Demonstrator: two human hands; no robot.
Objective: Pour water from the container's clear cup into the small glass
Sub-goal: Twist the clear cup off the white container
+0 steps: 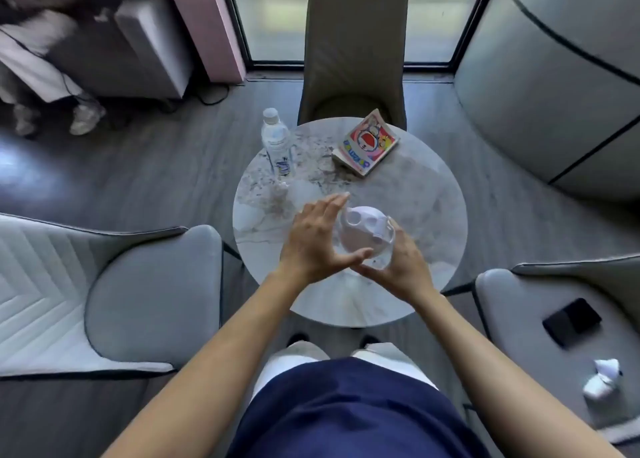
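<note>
While both hands' fingers (349, 256) cradle clear cup (367, 236), table (415, 198) edge right stays bare.

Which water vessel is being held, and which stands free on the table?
The clear cup with the white lid is in both hands; the capped water bottle stands untouched at the table's far-left edge.

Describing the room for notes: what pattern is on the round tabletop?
The head view shows the round tabletop is marbled, pale grey-white with darker brown-grey speckled veining.
</note>
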